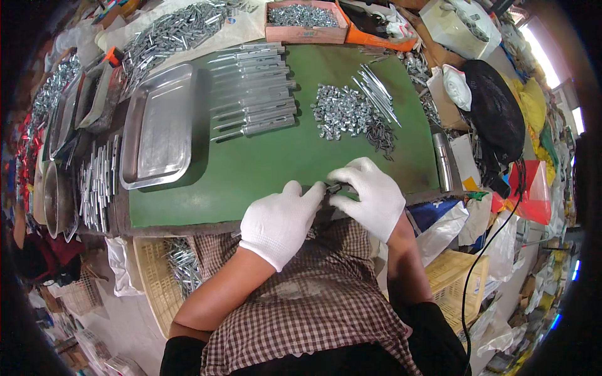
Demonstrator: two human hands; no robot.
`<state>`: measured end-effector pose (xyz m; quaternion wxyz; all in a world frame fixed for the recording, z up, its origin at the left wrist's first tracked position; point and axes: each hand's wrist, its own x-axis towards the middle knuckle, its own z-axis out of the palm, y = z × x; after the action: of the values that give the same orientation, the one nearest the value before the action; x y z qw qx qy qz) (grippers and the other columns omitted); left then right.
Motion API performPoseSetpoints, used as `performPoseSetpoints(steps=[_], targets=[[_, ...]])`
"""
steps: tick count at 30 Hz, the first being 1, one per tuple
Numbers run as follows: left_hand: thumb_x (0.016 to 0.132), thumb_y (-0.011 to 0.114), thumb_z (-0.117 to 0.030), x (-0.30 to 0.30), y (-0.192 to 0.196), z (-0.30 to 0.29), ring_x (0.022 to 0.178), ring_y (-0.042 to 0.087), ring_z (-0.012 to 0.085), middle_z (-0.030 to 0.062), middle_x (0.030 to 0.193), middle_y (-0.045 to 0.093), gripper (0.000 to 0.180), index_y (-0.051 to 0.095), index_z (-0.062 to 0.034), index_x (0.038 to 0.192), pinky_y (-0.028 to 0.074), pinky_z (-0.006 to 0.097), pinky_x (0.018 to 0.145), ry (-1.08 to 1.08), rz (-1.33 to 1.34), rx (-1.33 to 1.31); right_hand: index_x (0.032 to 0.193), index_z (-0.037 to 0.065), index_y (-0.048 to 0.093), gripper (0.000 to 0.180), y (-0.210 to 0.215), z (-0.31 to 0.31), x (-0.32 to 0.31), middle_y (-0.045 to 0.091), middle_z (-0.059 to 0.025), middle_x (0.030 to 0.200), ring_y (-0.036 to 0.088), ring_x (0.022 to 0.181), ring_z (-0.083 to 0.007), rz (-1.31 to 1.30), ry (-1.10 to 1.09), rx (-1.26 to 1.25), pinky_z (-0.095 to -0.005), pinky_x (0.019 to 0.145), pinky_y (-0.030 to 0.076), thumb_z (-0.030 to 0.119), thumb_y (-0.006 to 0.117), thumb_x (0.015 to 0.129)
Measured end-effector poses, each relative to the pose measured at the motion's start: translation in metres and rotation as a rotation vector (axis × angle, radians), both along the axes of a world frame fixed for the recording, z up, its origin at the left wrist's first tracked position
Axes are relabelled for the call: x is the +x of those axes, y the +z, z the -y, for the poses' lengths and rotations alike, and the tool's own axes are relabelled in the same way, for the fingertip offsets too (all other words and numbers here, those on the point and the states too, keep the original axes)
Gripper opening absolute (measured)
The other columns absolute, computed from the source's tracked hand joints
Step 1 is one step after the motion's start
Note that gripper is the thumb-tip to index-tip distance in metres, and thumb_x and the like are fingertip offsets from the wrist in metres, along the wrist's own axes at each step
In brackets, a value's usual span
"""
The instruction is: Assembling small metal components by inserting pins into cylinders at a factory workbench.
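Note:
Both my hands wear white gloves and meet at the near edge of the green table mat [263, 175]. My left hand [280, 220] and my right hand [370, 191] pinch a small dark metal part [334, 187] between their fingertips. Beyond them lies a heap of small silver metal pieces [342, 113], with thin metal rods [376, 94] beside it and a small heap of dark screws [381, 139]. A row of finished silver metal assemblies [254, 91] lies at the mat's far left.
An empty steel tray [157, 128] sits left of the mat, with more metal parts [97, 182] beside it. A cardboard box of silver pieces [304, 19] stands at the back. A yellow basket [153, 276] holding parts is at lower left, and a black fan [498, 113] at right.

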<state>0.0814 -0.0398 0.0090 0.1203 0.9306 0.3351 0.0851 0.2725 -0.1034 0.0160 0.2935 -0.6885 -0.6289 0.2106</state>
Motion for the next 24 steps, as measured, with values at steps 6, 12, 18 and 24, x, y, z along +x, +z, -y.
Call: performPoseSetpoints(steps=[6,12,18,24], targets=[[0.094,0.061,-0.022,-0.003,0.008,-0.006,0.067,0.066,0.033,0.0101,0.085,0.061,0.026,0.062,-0.0205,0.119,0.053,0.046,0.056,-0.046,-0.019,-0.053,0.103,0.012,0.069,0.018,-0.009,0.002,0.01,0.064,-0.0128,0.105,0.066,0.095,-0.0336,0.106,0.09,-0.012,-0.0415,0.081,0.053,0.02,0.069,0.087],[0.093,0.061,-0.021,-0.007,0.009,-0.009,0.067,0.066,0.034,0.0105,0.083,0.061,0.024,0.063,-0.0211,0.117,0.053,0.047,0.058,-0.026,-0.028,-0.046,0.1,0.01,0.071,0.016,-0.012,-0.015,0.021,0.066,-0.0117,0.1,0.068,0.089,-0.0319,0.134,0.107,0.069,-0.0395,0.078,0.054,0.014,0.071,0.085],[0.094,0.061,-0.022,-0.012,0.012,-0.012,0.067,0.066,0.0343,0.011,0.083,0.061,0.022,0.063,-0.022,0.116,0.052,0.047,0.058,-0.015,-0.031,-0.053,0.098,0.01,0.067,0.013,-0.006,-0.021,0.02,0.065,-0.0152,0.099,0.065,0.095,-0.0368,0.203,0.125,-0.087,-0.047,0.081,0.051,0.015,0.061,0.088],[0.094,0.061,-0.024,0.005,0.012,-0.011,0.069,0.066,0.0345,0.0122,0.086,0.062,0.022,0.063,-0.0218,0.116,0.053,0.047,0.059,-0.08,-0.024,-0.101,0.099,0.009,0.068,0.015,-0.013,-0.004,0.035,0.066,-0.0145,0.098,0.065,0.092,-0.0368,0.162,0.091,-0.012,-0.0448,0.081,0.052,0.013,0.063,0.086]])
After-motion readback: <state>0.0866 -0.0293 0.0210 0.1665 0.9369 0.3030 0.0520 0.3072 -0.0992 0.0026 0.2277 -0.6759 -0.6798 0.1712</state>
